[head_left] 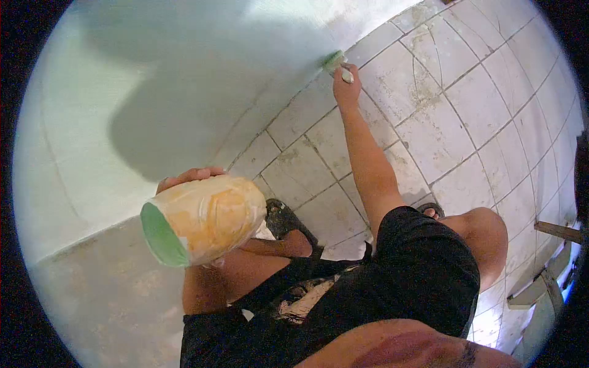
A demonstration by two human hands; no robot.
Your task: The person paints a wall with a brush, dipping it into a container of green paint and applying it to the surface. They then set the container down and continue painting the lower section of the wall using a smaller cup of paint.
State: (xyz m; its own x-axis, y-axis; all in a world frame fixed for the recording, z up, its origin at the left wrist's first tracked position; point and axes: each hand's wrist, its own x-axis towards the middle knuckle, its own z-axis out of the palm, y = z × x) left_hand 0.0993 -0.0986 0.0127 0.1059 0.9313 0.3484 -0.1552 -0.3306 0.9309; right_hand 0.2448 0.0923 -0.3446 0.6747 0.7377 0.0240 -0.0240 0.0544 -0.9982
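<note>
My left hand point(187, 176) grips a yellowish plastic container point(205, 221), tilted on its side, with green paint showing at its open mouth. My right hand point(346, 89) is stretched out in front, shut on a paintbrush point(334, 60). Its green-tipped bristles press against the bottom of the pale green wall point(153, 92), right where the wall meets the tiled floor point(466, 116). I am squatting, with black shorts and my knees at the bottom of the view.
Dirty white floor tiles with dark grout spread to the right. A dark sandal point(282, 218) shows under the container. Wooden planks point(555, 232) and a step-like edge lie at the far right. The lower left wall part is bare grey.
</note>
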